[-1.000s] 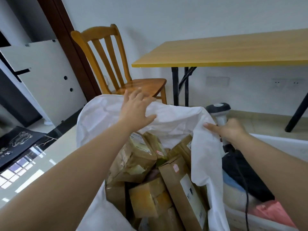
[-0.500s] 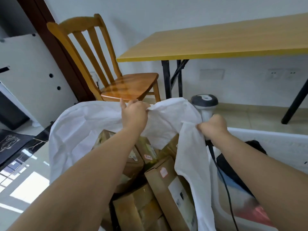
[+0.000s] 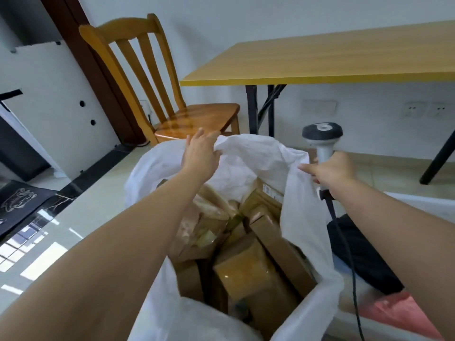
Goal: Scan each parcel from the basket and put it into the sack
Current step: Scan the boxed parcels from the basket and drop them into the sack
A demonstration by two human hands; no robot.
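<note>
The sack (image 3: 248, 166) mouth is held open at its far rim by the left hand (image 3: 200, 153), its right edge pinched by the right hand (image 3: 331, 172), which is clamped on the scanner (image 3: 323, 143).

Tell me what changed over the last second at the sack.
The left hand, which lay flat on the white sack's far rim, now grips it; the mouth is held wider. The right hand keeps the barcode scanner and pinches the near edge. The brown parcels inside lie as before.
</note>
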